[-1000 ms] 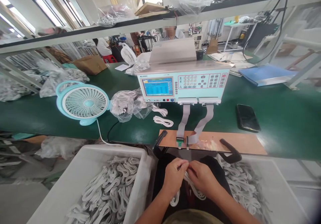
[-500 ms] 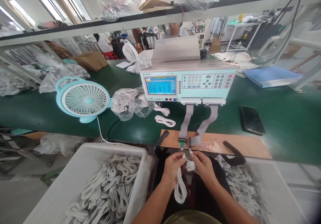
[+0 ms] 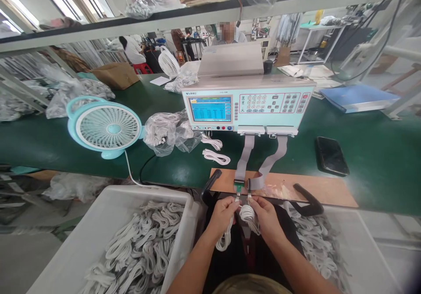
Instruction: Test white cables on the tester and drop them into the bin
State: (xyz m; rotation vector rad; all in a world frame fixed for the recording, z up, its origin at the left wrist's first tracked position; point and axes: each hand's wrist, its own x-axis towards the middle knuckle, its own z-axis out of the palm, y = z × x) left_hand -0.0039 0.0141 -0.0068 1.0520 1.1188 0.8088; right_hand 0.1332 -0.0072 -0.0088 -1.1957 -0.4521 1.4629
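Observation:
My left hand point(image 3: 225, 211) pinches one end of a white coiled cable, right below the small green adapter board point(image 3: 239, 188). From that hand a looped bundle of white cable point(image 3: 224, 241) hangs down. My right hand point(image 3: 264, 213) is closed at the connector under the second ribbon-cable plug point(image 3: 250, 185), and another white cable coil point(image 3: 248, 215) hangs between the two hands. Whether both coils are one cable I cannot tell. Grey ribbon cables point(image 3: 245, 158) run up to the tester point(image 3: 246, 87) with its lit blue screen.
White bins point(image 3: 113, 193) with many white coiled cables stand at left and right below the bench. On the green bench point(image 3: 177, 171) are a blue fan point(image 3: 105, 127), bagged cables point(image 3: 161, 131), two loose coils point(image 3: 215, 157), a phone point(image 3: 331, 155) and a blue folder point(image 3: 360, 97). A person sits behind the tester.
My left hand has moved slightly up toward the green board. Its hanging bundle has swung left, and the coil between the hands has turned and dropped slightly.

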